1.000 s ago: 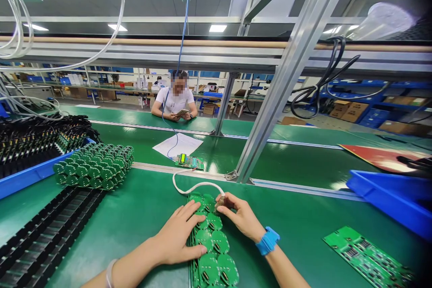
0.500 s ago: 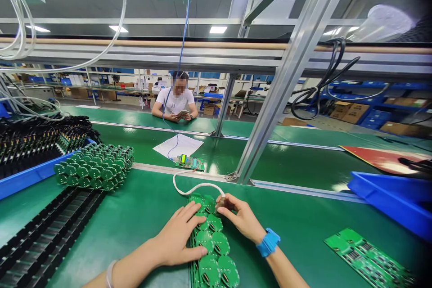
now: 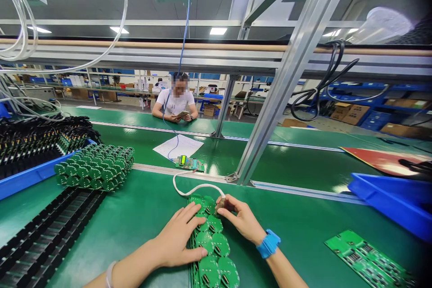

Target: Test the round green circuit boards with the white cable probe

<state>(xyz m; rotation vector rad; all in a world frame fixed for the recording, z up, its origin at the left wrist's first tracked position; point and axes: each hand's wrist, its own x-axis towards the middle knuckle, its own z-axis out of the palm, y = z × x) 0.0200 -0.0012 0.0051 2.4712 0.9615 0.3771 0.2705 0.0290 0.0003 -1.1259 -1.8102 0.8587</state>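
A stack of green panels of round circuit boards [image 3: 212, 245] lies on the green bench in front of me. My left hand [image 3: 180, 236] rests on its left side with the fingers spread over the boards. At the far right edge of the stack, my right hand [image 3: 241, 218] pinches a brownish connector [image 3: 220, 206] at the end of a white cable [image 3: 192, 190]. Whether the connector touches a board is hard to see. The cable leads back to a small circuit board with a lit yellow-green display [image 3: 183, 159].
Left are stacked round boards [image 3: 96, 168], a black slotted rack [image 3: 50, 234] and a blue bin [image 3: 37, 171] of cabled boards. Right are a rectangular green circuit board [image 3: 367, 256] and a blue tray [image 3: 391, 202]. A metal post [image 3: 270, 121] rises ahead; a person [image 3: 175, 101] sits beyond.
Hardly anything differs. Both hands keep their places, and the connector in my right hand looks tilted very slightly differently.
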